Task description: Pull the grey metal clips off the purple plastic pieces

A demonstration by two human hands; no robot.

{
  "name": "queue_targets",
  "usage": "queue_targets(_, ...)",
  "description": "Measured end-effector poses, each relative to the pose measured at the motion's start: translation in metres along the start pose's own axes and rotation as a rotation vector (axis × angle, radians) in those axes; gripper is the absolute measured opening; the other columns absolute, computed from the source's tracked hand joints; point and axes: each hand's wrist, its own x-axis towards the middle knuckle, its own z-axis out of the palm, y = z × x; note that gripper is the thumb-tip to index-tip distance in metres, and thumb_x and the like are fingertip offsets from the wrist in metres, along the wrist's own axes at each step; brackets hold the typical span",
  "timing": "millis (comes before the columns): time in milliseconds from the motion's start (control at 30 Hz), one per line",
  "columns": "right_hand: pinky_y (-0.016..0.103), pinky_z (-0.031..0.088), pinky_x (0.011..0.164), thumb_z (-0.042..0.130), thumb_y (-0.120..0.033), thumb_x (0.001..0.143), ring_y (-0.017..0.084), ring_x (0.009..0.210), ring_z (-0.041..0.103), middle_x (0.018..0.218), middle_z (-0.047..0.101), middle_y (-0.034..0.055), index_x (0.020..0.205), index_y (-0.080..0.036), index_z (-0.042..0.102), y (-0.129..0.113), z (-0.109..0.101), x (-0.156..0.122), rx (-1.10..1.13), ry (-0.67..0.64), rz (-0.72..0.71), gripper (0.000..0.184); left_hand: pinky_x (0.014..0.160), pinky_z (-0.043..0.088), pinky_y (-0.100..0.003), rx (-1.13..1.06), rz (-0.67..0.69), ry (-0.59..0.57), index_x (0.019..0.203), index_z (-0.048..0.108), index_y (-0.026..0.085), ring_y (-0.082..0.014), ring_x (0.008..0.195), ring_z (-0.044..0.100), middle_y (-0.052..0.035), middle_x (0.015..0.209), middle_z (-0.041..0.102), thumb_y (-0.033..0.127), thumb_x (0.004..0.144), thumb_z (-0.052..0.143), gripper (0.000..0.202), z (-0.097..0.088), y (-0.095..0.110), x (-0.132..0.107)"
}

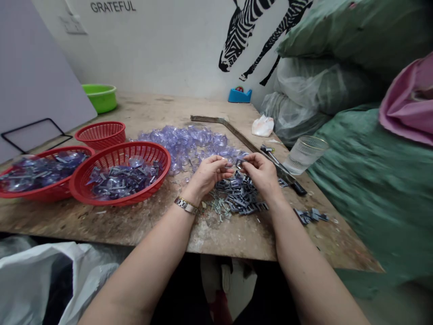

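Note:
Above a heap of dark grey plastic clips [241, 196], my two hands are close together at the middle of the table. My right hand [262, 174] pinches a small dark grey plastic clip [239, 164] between thumb and fingertips. The thumb and fingers of my left hand [212, 172], with a metal watch at the wrist, are closed; what they hold is too small to tell. Just behind the hands spreads a pile of clear purple plastic pieces [189, 142]. Small pale green bits [219, 205] lie beside the clips, below my left hand.
A red basket [165, 174] of joined purple and grey pieces stands left, beside a second filled red basket [64, 192] and a smaller red basket [101, 135]. Right are a bent metal bar [237, 133], a glass [304, 155] and green sacks [368, 180]. A blue tape dispenser [240, 95] sits behind.

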Motion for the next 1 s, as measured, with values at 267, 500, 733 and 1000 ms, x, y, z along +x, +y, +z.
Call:
queue_targets(267, 0.029, 0.051, 0.061, 0.068, -0.033, 0.065, 0.015, 0.06, 0.064, 0.067, 0.064, -0.0019, 0.075, -0.021, 0.058, -0.008, 0.004, -0.005, 0.075, 0.055, -0.053, 0.019, 0.061, 0.052, -0.023, 0.08, 0.04, 0.039, 0.072, 0.052, 0.012, -0.009, 0.053, 0.063, -0.0019, 0.069, 0.064, 0.005, 0.085, 0.055, 0.015, 0.0, -0.004, -0.001)
queue_targets(500, 0.029, 0.045, 0.064, 0.063, -0.031, 0.072, 0.015, 0.062, 0.056, 0.065, 0.061, -0.0018, 0.071, -0.021, 0.058, -0.009, 0.009, -0.013, -0.161, 0.024, -0.262, 0.011, 0.062, 0.053, -0.022, 0.043, 0.005, -0.015, 0.074, 0.052, 0.013, -0.0096, 0.056, 0.065, -0.0019, 0.07, 0.066, 0.006, 0.083, 0.058, 0.012, 0.001, -0.005, -0.001)
queue_targets(733, 0.029, 0.044, 0.065, 0.059, -0.032, 0.077, 0.016, 0.064, 0.057, 0.066, 0.061, -0.0008, 0.072, -0.022, 0.059, -0.012, 0.007, -0.015, -0.245, 0.0, -0.316, 0.011, 0.058, 0.05, -0.02, 0.054, 0.061, -0.023, 0.074, 0.052, 0.013, -0.0114, 0.061, 0.067, 0.0013, 0.064, 0.06, 0.013, 0.077, 0.068, 0.017, -0.004, -0.007, 0.003)
queue_targets(1000, 0.03, 0.045, 0.065, 0.059, -0.031, 0.077, 0.017, 0.062, 0.06, 0.067, 0.063, -0.0009, 0.076, -0.022, 0.062, -0.008, 0.008, -0.015, -0.189, -0.04, -0.302, 0.009, 0.047, 0.041, -0.016, 0.098, 0.117, 0.002, 0.071, 0.049, 0.014, -0.0092, 0.056, 0.064, 0.0041, 0.064, 0.054, 0.02, 0.073, 0.07, 0.022, -0.005, -0.008, 0.004)
